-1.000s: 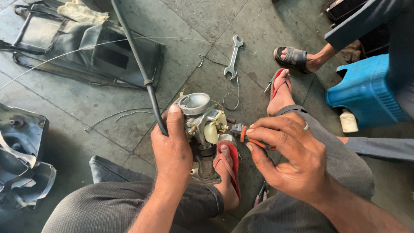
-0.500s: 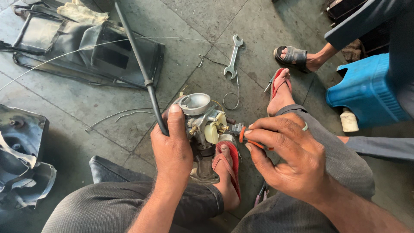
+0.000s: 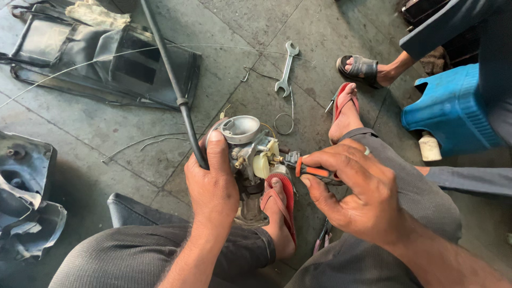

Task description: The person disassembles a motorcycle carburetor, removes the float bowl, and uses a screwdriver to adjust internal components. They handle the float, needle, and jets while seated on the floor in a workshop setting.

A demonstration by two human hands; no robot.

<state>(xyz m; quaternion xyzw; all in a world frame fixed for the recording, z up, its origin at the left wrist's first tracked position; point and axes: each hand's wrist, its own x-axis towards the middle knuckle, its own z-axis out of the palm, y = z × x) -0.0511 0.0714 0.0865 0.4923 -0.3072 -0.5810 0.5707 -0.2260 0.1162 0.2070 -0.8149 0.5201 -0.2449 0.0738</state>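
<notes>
The person is sitting low over a grey tiled floor point(image 3: 320, 32) and is looking down at both hands. The left hand point(image 3: 213, 184) is wrapping tight around a small metal engine part point(image 3: 249, 154), a carburetor with a round open cup on top and a cream plastic bit on its side. The thumb is pressing up along its left side, and the fingers are curling behind it, so they are hiding from view. The part is sitting in the middle of the scene, just above the person's foot in a red sandal point(image 3: 281, 205).

The right hand point(image 3: 354, 194) is closing its fingers around an orange and black screwdriver point(image 3: 314, 172). The tip is touching the right side of the carburetor.

A long black hose point(image 3: 169, 80) is running from the far left down to the left hand. Far on the floor a silver wrench point(image 3: 286, 69) is lying, with a thin wire ring point(image 3: 284, 124) near it. On the far left a dark plastic cover point(image 3: 80, 64) is lying flat. On the right a blue stool point(image 3: 453, 109) is standing, and another person's foot in a black sandal point(image 3: 362, 69) is resting beside it.
</notes>
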